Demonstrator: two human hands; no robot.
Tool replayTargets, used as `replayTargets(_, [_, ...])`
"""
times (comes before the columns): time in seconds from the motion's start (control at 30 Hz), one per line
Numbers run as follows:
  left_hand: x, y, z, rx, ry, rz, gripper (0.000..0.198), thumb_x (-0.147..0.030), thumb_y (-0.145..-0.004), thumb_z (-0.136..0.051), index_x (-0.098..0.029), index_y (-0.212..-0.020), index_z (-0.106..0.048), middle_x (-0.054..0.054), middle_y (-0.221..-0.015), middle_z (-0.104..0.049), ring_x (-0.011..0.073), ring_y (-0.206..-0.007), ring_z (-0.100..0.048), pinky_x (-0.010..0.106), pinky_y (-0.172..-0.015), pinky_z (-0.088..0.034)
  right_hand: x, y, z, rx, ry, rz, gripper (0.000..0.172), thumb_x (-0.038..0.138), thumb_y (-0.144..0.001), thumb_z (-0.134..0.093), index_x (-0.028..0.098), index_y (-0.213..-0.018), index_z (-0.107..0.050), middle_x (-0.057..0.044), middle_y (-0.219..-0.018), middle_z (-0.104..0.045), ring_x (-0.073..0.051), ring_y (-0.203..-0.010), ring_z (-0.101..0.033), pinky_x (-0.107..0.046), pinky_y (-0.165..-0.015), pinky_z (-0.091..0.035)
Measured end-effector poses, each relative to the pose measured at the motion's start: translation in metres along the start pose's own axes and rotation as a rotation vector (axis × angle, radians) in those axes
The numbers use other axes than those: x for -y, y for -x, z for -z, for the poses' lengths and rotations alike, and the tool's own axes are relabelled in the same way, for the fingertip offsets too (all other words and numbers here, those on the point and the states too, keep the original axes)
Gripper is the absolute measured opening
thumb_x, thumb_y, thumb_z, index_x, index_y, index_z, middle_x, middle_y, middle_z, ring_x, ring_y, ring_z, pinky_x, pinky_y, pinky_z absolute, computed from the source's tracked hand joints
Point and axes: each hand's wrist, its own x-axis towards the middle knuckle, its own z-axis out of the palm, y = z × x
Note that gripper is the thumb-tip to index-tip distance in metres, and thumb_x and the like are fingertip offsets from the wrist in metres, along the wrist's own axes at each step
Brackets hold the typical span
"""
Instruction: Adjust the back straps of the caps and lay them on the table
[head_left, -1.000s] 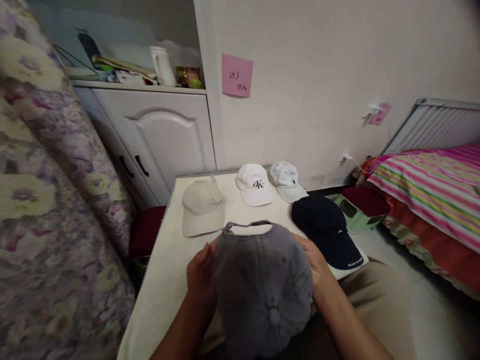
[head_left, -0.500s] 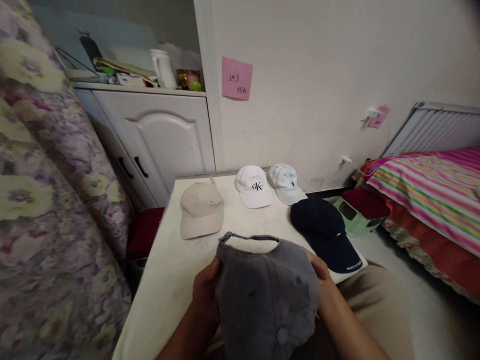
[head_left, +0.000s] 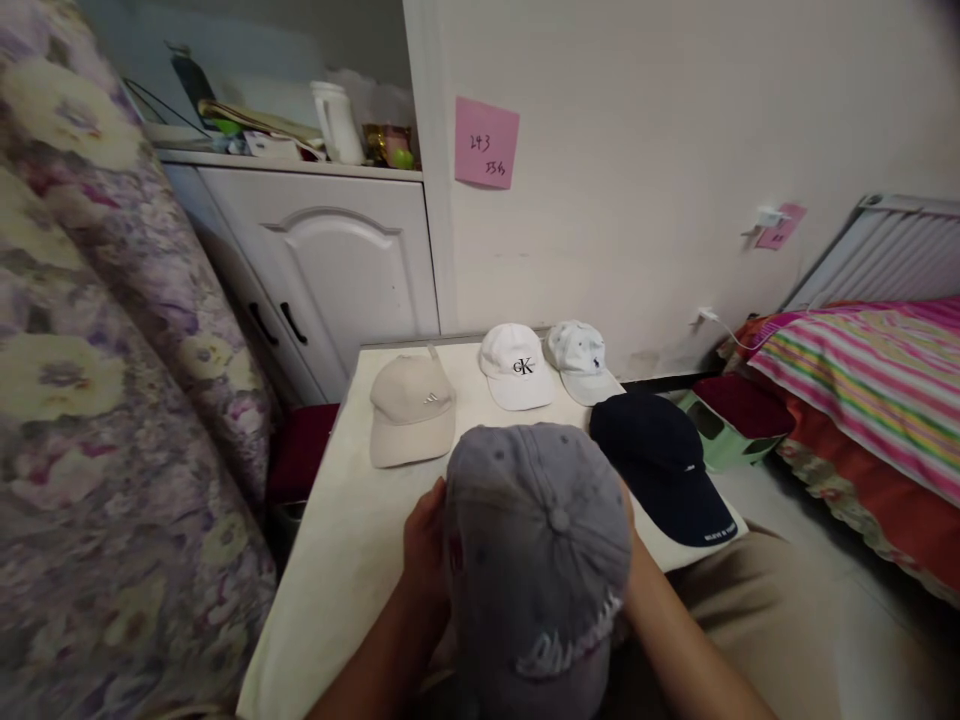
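Between my two hands is a grey baseball cap (head_left: pixel 551 520), crown up, its white embroidered lettering and brim turned toward me. My left hand (head_left: pixel 426 540) grips its left side, and my right hand (head_left: pixel 631 540) holds the right side; most of the fingers are hidden by the cap. On the table beyond lie a beige cap (head_left: pixel 411 410), a white cap with black "CK" letters (head_left: pixel 516 365) and a pale cap with a small dark emblem (head_left: pixel 581 362). A navy cap (head_left: pixel 660 465) rests at the table's right edge, close to my right hand.
The cream-covered table (head_left: pixel 337 560) stands against the wall. A floral curtain (head_left: pixel 90 400) hangs at left, near a dark red stool seat (head_left: pixel 300 455). White cabinet doors (head_left: pixel 337 260) are behind. To the right are a green stool (head_left: pixel 720 440) and a bed with a striped cover (head_left: pixel 870 370).
The grey cap has tipped toward me between my hands: its rear strap opening faced up before, and now its crown top and front lettering show. The view has shifted slightly.
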Motion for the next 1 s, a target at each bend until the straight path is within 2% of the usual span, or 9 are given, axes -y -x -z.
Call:
replayTargets(0.1, [0.01,-0.019,0.009,-0.163,-0.135,-0.153,0.023,-0.039,-0.072,-0.077,-0.017,-0.078,-0.073,0.003,-0.076,-0.076,0.0313,-0.096,-0.068,0.038,-0.085,-0.054,-0.013,-0.017,0.002,-0.002,-0.144,-0.033,0.036,0.054,-0.086,-0.057,0.022,-0.091,-0.072,-0.006,-0.089,-0.078,-0.027,-0.099,-0.071,-0.044,-0.09,-0.056])
replayTargets(0.27, [0.022,-0.038,0.031,-0.201,-0.23,-0.237,0.028,-0.024,-0.065,-0.081,-0.018,-0.092,-0.076,0.005,-0.099,-0.077,0.0307,-0.116,-0.061,0.034,-0.102,-0.046,-0.031,-0.036,0.026,-0.018,-0.352,-0.147,0.03,0.041,-0.091,-0.055,0.018,-0.096,-0.073,-0.009,-0.092,-0.079,-0.027,-0.103,-0.071,-0.05,-0.101,-0.049])
replayTargets(0.33, [0.025,-0.041,0.034,-0.211,-0.226,-0.234,0.03,-0.019,-0.064,-0.081,-0.019,-0.094,-0.076,0.005,-0.103,-0.077,0.0315,-0.12,-0.059,0.036,-0.104,-0.046,-0.036,-0.042,0.037,-0.04,-0.387,-0.15,0.027,0.037,-0.092,-0.054,0.018,-0.096,-0.073,-0.009,-0.094,-0.079,-0.027,-0.105,-0.07,-0.051,-0.102,-0.048])
replayTargets(0.47, [0.034,-0.048,0.035,-0.215,-0.198,-0.204,0.02,-0.021,-0.067,-0.078,-0.02,-0.087,-0.077,0.005,-0.101,-0.078,0.0328,-0.117,-0.062,0.041,-0.102,-0.049,-0.043,-0.048,0.049,-0.052,-0.419,-0.151,0.026,0.034,-0.09,-0.054,0.018,-0.093,-0.073,-0.01,-0.098,-0.079,-0.028,-0.108,-0.07,-0.05,-0.104,-0.048])
replayTargets(0.6, [0.041,-0.054,0.034,-0.211,-0.166,-0.167,0.019,-0.02,-0.068,-0.076,-0.02,-0.087,-0.078,0.005,-0.103,-0.078,0.0329,-0.118,-0.061,0.04,-0.102,-0.049,-0.047,-0.049,0.05,-0.044,-0.405,-0.162,0.029,0.039,-0.087,-0.056,0.017,-0.096,-0.073,-0.011,-0.102,-0.078,-0.029,-0.11,-0.069,-0.051,-0.105,-0.046])
replayTargets(0.73, [0.042,-0.053,0.036,-0.226,-0.202,-0.163,0.021,-0.017,-0.069,-0.076,-0.019,-0.089,-0.078,0.005,-0.104,-0.077,0.032,-0.121,-0.059,0.036,-0.104,-0.046,-0.05,-0.049,0.049,-0.08,-0.389,-0.166,0.027,0.039,-0.083,-0.06,0.018,-0.09,-0.074,-0.011,-0.1,-0.078,-0.031,-0.111,-0.068,-0.053,-0.105,-0.045])
replayTargets(0.9, [0.046,-0.054,0.046,-0.242,-0.206,-0.143,0.022,-0.022,-0.072,-0.075,-0.019,-0.094,-0.077,0.005,-0.104,-0.077,0.0347,-0.121,-0.058,0.043,-0.102,-0.049,-0.047,-0.047,0.051,-0.112,-0.389,-0.125,0.037,0.046,-0.09,-0.05,0.019,-0.093,-0.075,-0.01,-0.103,-0.078,-0.029,-0.116,-0.065,-0.052,-0.108,-0.042])
replayTargets(1.0, [0.05,-0.058,0.057,-0.312,-0.222,-0.184,0.033,-0.013,-0.064,-0.08,-0.022,-0.096,-0.077,0.003,-0.107,-0.077,0.0339,-0.127,-0.054,0.04,-0.105,-0.048,-0.043,-0.047,0.052,-0.089,-0.392,-0.124,0.043,0.05,-0.094,-0.044,0.02,-0.098,-0.074,-0.01,-0.107,-0.077,-0.027,-0.118,-0.064,-0.051,-0.109,-0.04])
